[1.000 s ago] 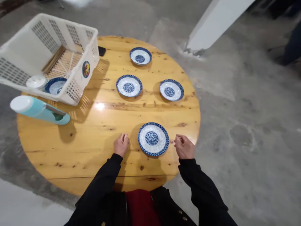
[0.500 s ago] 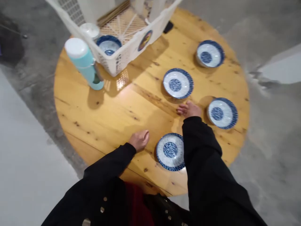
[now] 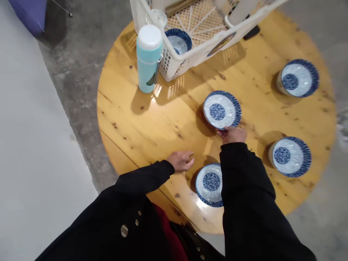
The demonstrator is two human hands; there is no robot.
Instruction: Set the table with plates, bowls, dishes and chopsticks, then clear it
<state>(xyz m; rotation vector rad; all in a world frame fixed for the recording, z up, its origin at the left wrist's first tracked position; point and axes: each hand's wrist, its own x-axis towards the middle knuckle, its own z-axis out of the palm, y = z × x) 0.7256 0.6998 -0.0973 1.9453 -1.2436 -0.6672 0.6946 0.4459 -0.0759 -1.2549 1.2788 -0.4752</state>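
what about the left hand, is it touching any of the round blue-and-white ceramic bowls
No, the left hand is curled beside the nearest bowl, with round yellow wooden tabletop showing between them.

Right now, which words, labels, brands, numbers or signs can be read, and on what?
No text can be read.
Coloured oval sticker on the white plastic crate: too slanted and blurred to read.
Turquoise cylindrical bottle with a white cap: no lettering visible.
Round blue-and-white patterned bowls: no lettering visible.

Left hand (image 3: pixel 181 161) loosely curled
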